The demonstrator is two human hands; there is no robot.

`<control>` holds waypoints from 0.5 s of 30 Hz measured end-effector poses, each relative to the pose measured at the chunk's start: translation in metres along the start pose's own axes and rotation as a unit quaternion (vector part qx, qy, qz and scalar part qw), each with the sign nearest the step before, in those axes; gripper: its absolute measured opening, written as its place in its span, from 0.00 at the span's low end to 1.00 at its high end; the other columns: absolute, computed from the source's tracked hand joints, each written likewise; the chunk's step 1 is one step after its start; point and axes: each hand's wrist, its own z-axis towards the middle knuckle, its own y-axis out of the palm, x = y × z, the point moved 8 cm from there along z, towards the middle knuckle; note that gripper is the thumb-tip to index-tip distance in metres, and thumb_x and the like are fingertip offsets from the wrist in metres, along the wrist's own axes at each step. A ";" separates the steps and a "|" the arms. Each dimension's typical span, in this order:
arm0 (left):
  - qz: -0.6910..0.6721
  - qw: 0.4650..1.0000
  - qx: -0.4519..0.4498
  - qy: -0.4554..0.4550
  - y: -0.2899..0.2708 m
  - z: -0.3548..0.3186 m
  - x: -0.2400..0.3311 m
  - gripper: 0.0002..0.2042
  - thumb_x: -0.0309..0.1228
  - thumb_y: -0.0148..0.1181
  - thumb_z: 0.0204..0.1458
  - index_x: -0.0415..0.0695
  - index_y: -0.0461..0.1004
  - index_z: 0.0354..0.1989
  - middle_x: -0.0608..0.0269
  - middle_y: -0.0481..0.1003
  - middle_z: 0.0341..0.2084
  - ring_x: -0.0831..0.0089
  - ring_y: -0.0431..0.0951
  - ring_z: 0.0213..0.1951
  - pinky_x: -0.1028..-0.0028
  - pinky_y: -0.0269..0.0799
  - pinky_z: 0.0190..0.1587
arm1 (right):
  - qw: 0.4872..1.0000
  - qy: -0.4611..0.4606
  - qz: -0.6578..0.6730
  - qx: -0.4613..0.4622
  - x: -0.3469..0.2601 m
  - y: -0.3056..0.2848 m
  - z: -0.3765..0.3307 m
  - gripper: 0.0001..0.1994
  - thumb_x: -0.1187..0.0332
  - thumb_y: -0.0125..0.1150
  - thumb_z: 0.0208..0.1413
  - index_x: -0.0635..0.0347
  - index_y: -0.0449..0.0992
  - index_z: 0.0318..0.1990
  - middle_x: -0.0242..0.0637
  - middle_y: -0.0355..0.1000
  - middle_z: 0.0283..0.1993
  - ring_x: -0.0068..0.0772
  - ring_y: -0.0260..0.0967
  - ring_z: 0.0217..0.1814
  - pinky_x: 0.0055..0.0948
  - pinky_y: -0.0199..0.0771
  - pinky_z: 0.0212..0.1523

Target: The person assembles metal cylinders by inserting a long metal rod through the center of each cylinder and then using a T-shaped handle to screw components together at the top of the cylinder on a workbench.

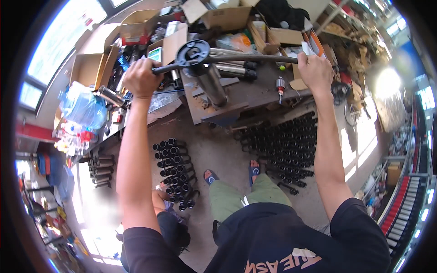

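A long dark metal bar (255, 58) spans the bench in front of me. My left hand (143, 78) is closed round its left end, and my right hand (315, 73) grips the far right end. Between them, closer to the left hand, the bar crosses a round black flanged head (192, 51) with holes in it. Below that head, a bare steel cylinder (212, 86) stands tilted, its lower end at metal plates (227, 111) on the bench edge. Exactly how the bar engages the head is hidden.
Steel tubes (232, 69) and a small red-and-silver tool (280, 89) lie on the workbench (266, 91), with open cardboard boxes (227, 18) behind. Rows of black tubes (175, 173) and more black parts (282, 145) cover the floor. Another person (170, 227) is low at my left.
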 end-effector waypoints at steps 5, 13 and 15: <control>-0.039 0.998 0.025 0.051 0.015 0.019 -0.005 0.20 0.57 0.71 0.36 0.57 0.71 0.15 0.71 0.71 0.15 0.69 0.75 0.20 0.69 0.65 0.21 | 0.995 0.070 0.010 -0.072 -0.006 -0.033 -0.060 0.29 0.49 0.44 0.65 0.59 0.82 0.20 0.50 0.74 0.19 0.55 0.75 0.23 0.49 0.75 0.28; -0.045 0.975 -0.071 0.204 0.001 -0.019 0.117 0.22 0.31 0.64 0.41 0.41 0.71 0.48 0.50 0.71 0.45 0.48 0.70 0.50 0.53 0.59 0.62 | 0.981 0.099 0.155 -0.056 0.033 0.002 -0.030 0.25 0.48 0.54 0.56 0.57 0.82 0.18 0.46 0.74 0.17 0.50 0.76 0.23 0.45 0.75 0.26; -0.194 0.846 -0.347 0.356 -0.001 0.007 0.254 0.18 0.37 0.67 0.43 0.47 0.73 0.42 0.58 0.72 0.42 0.56 0.72 0.48 0.57 0.66 0.56 | 0.979 0.087 0.184 -0.029 0.044 0.017 -0.015 0.24 0.50 0.54 0.55 0.59 0.81 0.17 0.45 0.74 0.17 0.49 0.75 0.21 0.43 0.75 0.26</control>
